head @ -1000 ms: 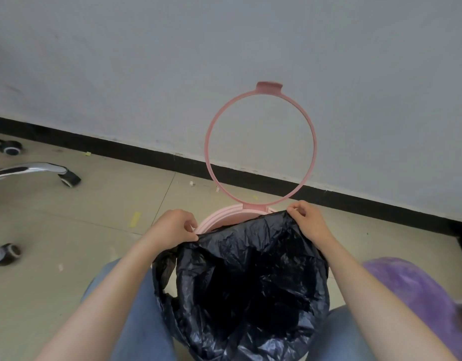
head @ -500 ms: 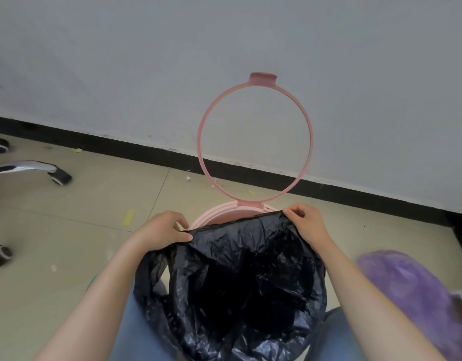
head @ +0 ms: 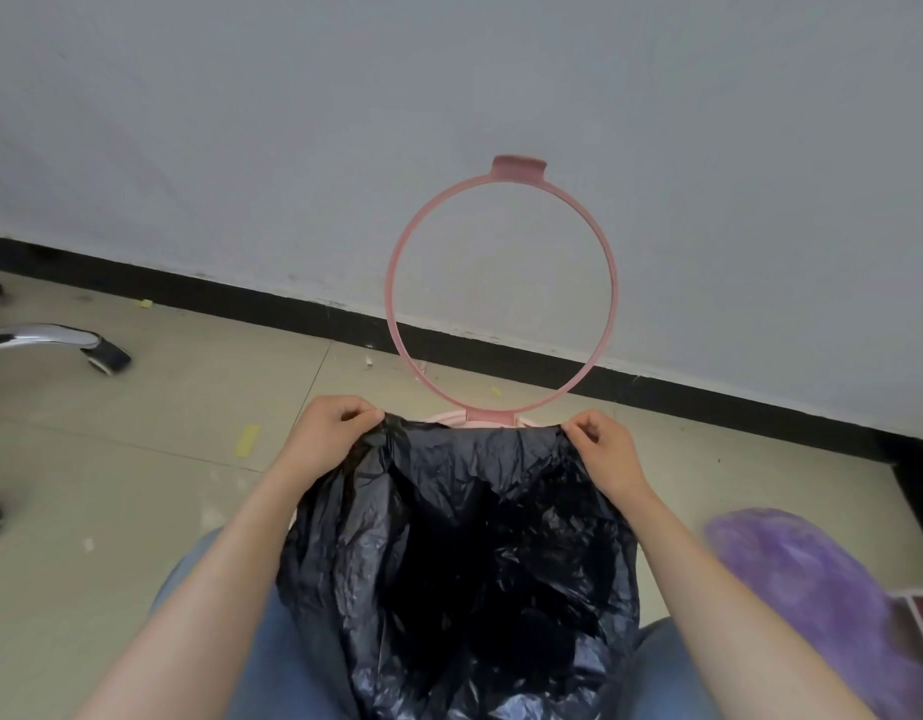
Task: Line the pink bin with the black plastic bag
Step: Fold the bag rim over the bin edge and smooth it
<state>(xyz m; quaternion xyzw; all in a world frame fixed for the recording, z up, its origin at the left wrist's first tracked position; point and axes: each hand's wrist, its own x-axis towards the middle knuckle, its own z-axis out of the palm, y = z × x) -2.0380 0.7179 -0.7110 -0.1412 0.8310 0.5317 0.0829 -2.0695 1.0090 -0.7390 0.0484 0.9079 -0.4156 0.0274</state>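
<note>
- Setting: beige tiled floor (head: pixel 137 491) with scattered specks and a yellow scrap, meeting a black skirting strip (head: pixel 241 304) below a pale grey wall (head: pixel 345 122).
- Nearest: blue-jeaned knees (head: pixel 272 662) at the bottom edge, on either side of the black plastic bag (head: pixel 475 563).
- The bag hangs open between the knees, mouth upward, crinkled, its interior dark. It hides almost all of the bin body.
- A blurred purple object (head: pixel 812 589) lies to the right of the right forearm; what it is cannot be told.
- Left hand (head: pixel 329 433): fingers curled, pinching the bag's far edge at its left corner.
- Right hand (head: pixel 607 449): thumb and fingers pinching the same edge at its right corner. The edge is drawn taut between the two hands.
- Pink bin (head: pixel 451 417): only a sliver of its rim shows just beyond the stretched bag edge, between the hands.
- Pink ring (head: pixel 397 262): hinged at the bin's far side, standing upright in front of the wall, tab at the top.
- Far left: a chrome chair leg (head: pixel 33 337) with a black caster (head: pixel 108 358); further casters are cut by the frame edge.
</note>
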